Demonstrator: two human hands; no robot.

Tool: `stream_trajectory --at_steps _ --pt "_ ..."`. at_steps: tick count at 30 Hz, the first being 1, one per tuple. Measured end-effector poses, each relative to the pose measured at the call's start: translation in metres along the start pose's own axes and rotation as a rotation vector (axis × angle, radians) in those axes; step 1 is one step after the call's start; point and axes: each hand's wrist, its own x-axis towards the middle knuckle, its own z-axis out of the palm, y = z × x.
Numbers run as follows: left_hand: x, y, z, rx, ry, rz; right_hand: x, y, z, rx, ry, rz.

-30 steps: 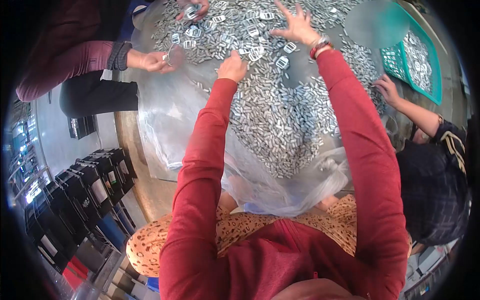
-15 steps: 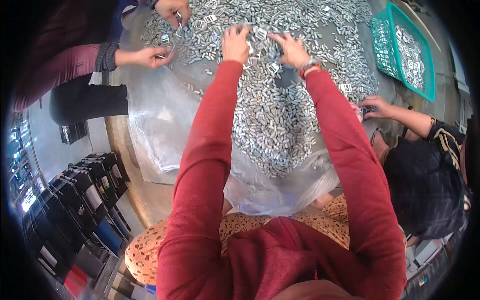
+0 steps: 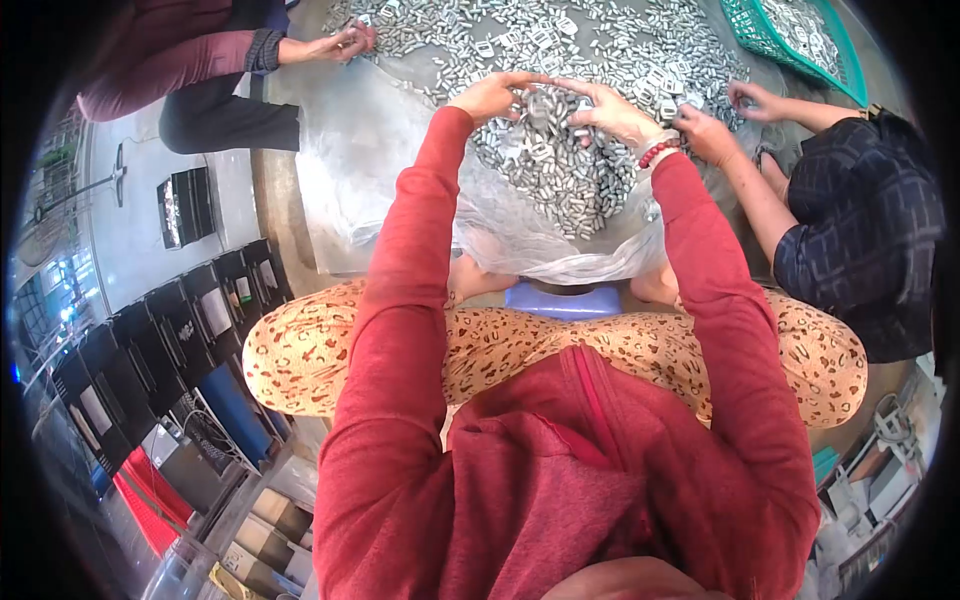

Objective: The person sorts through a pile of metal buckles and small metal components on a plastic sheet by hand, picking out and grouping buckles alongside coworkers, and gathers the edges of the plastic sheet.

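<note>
Small silver metal pieces (image 3: 575,190) lie in a dense heap on clear plastic sheeting (image 3: 350,190). At the heap's far side, my left hand (image 3: 495,98) reaches in with fingers stretched and slightly bent. My right hand (image 3: 612,112) curves in opposite it, its fingers apart, a red bead bracelet (image 3: 657,152) at the wrist. The fingertips of both hands almost meet over loose pieces, cupped around them, with some blur there. Larger flat frame-shaped metal pieces (image 3: 538,38) lie among the small ones beyond my hands.
A teal basket (image 3: 850,62) of flat metal pieces stands at the far right. A co-worker's hands (image 3: 708,135) work at the heap's right edge; another person's hand (image 3: 345,42) is at the upper left. A blue-purple stool (image 3: 562,300) sits between my feet. Dark boxes (image 3: 130,345) line the left.
The view has tipped downward. My hands have come nearer to me and turned inward around the pieces. The heap's near end has shortened. The right co-worker's second hand now shows.
</note>
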Motion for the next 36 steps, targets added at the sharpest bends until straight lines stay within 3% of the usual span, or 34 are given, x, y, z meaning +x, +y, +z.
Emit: stream_trajectory --at_steps 5,8,10,12,13,14,16,21,23,25,28,29,32,34,36 --pt "-0.013 0.028 -0.006 0.188 0.134 -0.120 -0.027 -0.029 -0.004 0.147 -0.038 0.133" --pt "-0.018 0.021 -0.003 0.548 0.271 -0.342 -0.032 -0.034 -0.011 0.162 -0.042 0.153" --pt "-0.015 -0.035 -0.001 0.893 0.310 -0.177 -0.030 -0.022 -0.016 0.210 -0.025 0.150" --pt "-0.038 -0.025 0.033 0.755 0.246 -0.463 -0.027 -0.009 -0.015 0.312 -0.019 0.040" --pt "-0.049 -0.026 0.055 0.796 0.289 -0.457 -0.026 -0.007 -0.015 0.359 -0.041 0.007" --pt "-0.052 -0.032 0.074 0.835 0.336 -0.452 -0.023 -0.005 -0.016 0.404 -0.067 -0.027" --pt "-0.045 -0.075 0.105 0.878 0.705 -0.324 -0.019 -0.005 -0.012 0.428 -0.077 0.012" --pt "-0.046 -0.050 0.074 0.639 0.817 -0.134 -0.020 -0.012 -0.001 0.288 0.035 0.040" --pt "-0.043 -0.047 0.053 0.331 0.788 -0.130 -0.021 -0.023 0.004 0.199 0.096 0.011" --pt "-0.051 -0.023 0.045 -0.069 0.683 -0.195 -0.013 -0.018 0.002 0.037 0.096 0.120" --pt "-0.056 -0.020 0.060 -0.847 0.596 0.111 -0.001 0.000 -0.009 -0.147 0.010 0.175" --pt "-0.055 -0.021 0.061 -0.962 0.494 0.187 -0.009 -0.006 -0.004 -0.200 -0.029 0.147" --pt "-0.052 -0.018 0.066 -1.074 0.478 0.273 -0.004 0.013 -0.014 -0.336 -0.097 -0.043" --pt "-0.050 -0.012 0.065 -0.906 0.556 0.133 0.001 0.024 -0.022 -0.322 -0.096 -0.222" --pt "-0.042 -0.019 0.062 -0.677 0.598 -0.035 -0.002 0.015 -0.026 -0.398 0.000 -0.160"
